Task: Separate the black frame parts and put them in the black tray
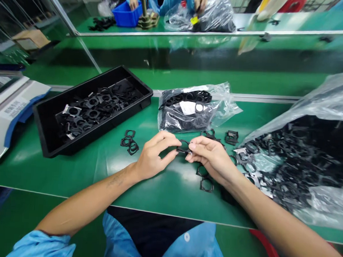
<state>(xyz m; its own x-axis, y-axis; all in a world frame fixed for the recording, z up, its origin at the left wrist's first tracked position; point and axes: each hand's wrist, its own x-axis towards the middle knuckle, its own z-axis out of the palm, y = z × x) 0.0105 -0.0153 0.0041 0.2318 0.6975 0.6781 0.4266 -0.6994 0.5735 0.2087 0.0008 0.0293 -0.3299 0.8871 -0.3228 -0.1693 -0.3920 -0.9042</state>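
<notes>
A small black plastic frame with a round opening [183, 150] is held just above the green table, between my two hands. My left hand [153, 154] pinches its left edge with thumb and forefinger. On the other side, the thumb and fingers of my right hand [212, 155] close on the right edge. Several similar black frames [133, 147] lie left of my left hand. Two more loose frames [207, 185] lie below my right hand, and a thicker black piece [231, 137] rests beyond it.
A black tray [92, 147] of such parts stands at left. Behind my hands lies a clear bag of black parts [186, 117]. A large open plastic bag [328, 98] spills parts at right. Across a transparent divider, another person's hands [200, 1] are near a blue bin [127, 15].
</notes>
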